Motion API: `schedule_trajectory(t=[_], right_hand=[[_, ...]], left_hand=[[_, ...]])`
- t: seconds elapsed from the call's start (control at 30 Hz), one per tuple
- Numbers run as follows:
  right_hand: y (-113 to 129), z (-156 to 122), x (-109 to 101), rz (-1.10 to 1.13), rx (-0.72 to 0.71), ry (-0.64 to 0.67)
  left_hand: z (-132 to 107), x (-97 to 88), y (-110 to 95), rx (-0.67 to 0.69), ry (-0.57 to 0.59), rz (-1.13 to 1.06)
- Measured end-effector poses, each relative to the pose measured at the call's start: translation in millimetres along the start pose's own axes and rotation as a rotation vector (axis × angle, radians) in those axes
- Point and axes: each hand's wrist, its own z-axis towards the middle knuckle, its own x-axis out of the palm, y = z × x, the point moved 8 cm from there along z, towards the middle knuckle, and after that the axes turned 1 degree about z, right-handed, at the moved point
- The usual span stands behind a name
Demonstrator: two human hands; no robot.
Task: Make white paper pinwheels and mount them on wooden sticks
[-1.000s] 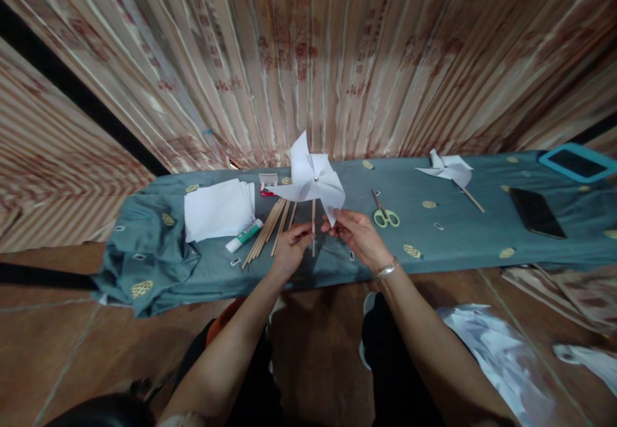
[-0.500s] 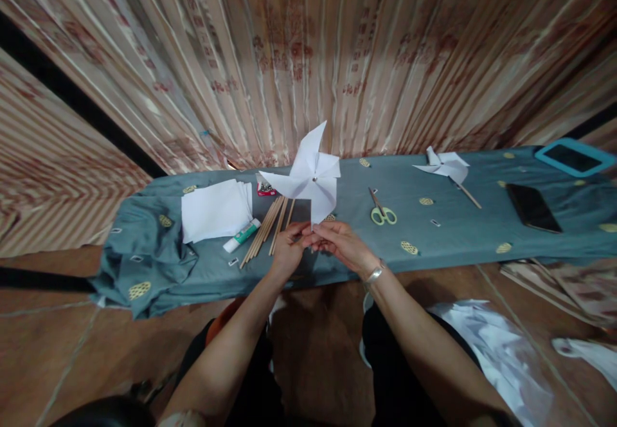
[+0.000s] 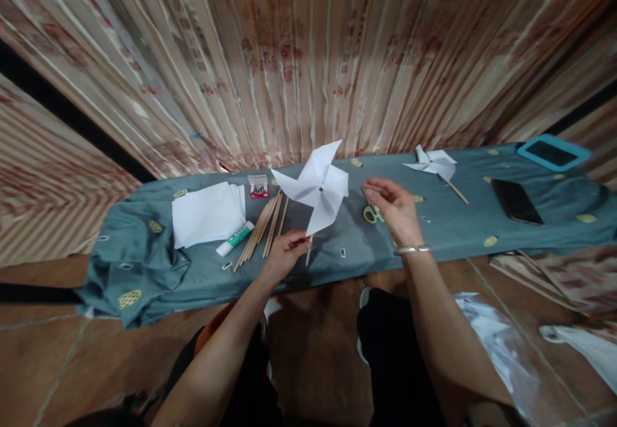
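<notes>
A white paper pinwheel (image 3: pixel 315 186) with a pin at its centre stands over the table in front of me. My left hand (image 3: pixel 285 253) is closed on its wooden stick just below the blades. The stick's lower end shows under my fingers. To the right of the pinwheel, my right hand (image 3: pixel 391 205) is raised with loosely curved fingers and nothing visible in it. Behind and below that hand lie green-handled scissors (image 3: pixel 371 214), their blades hidden. A second paper pinwheel (image 3: pixel 436 162) on a stick rests farther right.
White paper sheets (image 3: pixel 207 215), a glue stick (image 3: pixel 234 239), several wooden sticks (image 3: pixel 258 231) and a small red box of pins (image 3: pixel 259 186) lie on the left of the cloth-covered table (image 3: pixel 337 266). A black phone (image 3: pixel 517 200) and a blue-framed tablet (image 3: pixel 554 152) are at the right.
My right hand has let go of the pinwheel's stick area and moved right and up, over the scissors. The pinwheel, in my left hand, has turned slightly and shifted right.
</notes>
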Motion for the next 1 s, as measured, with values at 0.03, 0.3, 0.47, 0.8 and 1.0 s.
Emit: schedule_trajectory(t=[0.03, 0.3, 0.47, 0.8, 1.0], right_hand=[[-2, 1, 0, -0.020, -0.033, -0.006], [-13, 2, 9, -0.020, -0.014, 0.040], [-14, -3, 14, -0.015, 0.050, 0.043], [-17, -16, 34, 0.136, 0.189, 0.130], [-18, -24, 48, 0.251, 0.296, 0.189]], left_hand=[[-1, 3.0, -1, 0.002, 0.025, 0.007], [0, 11.1, 10, -0.011, 0.048, -0.025], [1, 5.6, 13, -0.026, -0.007, -0.046], [4, -3.1, 1, 0.100, -0.038, 0.035], [4, -4.1, 1, 0.112, -0.070, 0.013]])
